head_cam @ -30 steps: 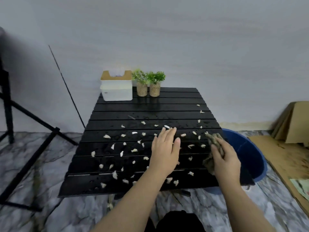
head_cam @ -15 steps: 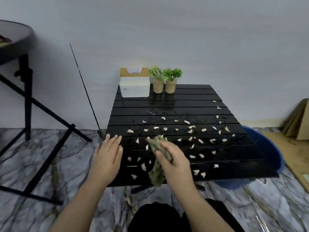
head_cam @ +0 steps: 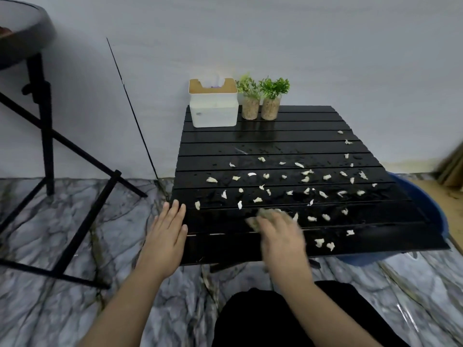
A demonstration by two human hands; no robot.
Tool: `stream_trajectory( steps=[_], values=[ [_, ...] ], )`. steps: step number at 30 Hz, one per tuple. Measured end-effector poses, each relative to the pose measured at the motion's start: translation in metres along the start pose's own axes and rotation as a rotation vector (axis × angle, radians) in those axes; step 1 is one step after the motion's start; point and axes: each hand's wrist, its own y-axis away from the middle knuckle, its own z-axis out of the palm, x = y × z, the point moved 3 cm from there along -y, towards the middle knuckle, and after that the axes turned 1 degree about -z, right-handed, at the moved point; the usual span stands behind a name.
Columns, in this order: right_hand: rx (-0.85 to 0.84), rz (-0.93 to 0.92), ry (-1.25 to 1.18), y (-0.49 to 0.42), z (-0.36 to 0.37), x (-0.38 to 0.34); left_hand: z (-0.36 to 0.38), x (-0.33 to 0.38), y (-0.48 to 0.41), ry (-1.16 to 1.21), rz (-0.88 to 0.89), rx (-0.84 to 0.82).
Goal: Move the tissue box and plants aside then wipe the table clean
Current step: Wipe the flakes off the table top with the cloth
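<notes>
Right hand (head_cam: 281, 236), blurred, presses a cloth (head_cam: 258, 217) flat on the near slats of the table (head_cam: 250, 249); left hand (head_cam: 167, 234) lies open and empty at the table's left edge. Box (head_cam: 213, 106) and plants (head_cam: 261, 97) stand at the far left corner, clear of the scraps (head_cam: 323, 242). Risks, as judged: a wide sweep could strike the plants, and damp scraps may drop through the slat gaps or miss the tub (head_cam: 423, 211) beside the right edge.

Left hand (head_cam: 166, 235): bare, no ring, no watch, no glove. Right hand (head_cam: 281, 236): bare, motion-blurred, detail unclear. Both forearms bare to frame edge, no sleeves visible. Black garment (head_cam: 288, 319) over lap, plain, no markings.
</notes>
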Motion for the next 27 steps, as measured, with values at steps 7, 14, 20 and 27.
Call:
stream_trajectory(
  steps=[7,14,20,27],
  values=[
    [0.122,0.013,-0.162,-0.012,-0.023,-0.027,0.001,0.0,0.0,0.039,0.004,0.005],
    [-0.134,-0.186,0.031,0.012,0.018,-0.064,0.0,0.003,0.002,0.14,0.003,-0.004],
    [-0.052,0.077,-0.038,0.003,-0.013,0.022,-0.016,0.006,-0.021,0.167,0.002,0.024],
    [0.078,-0.071,-0.276,-0.065,0.017,-0.078,-0.013,-0.006,-0.067,-0.057,-0.058,-0.046]
  ],
)
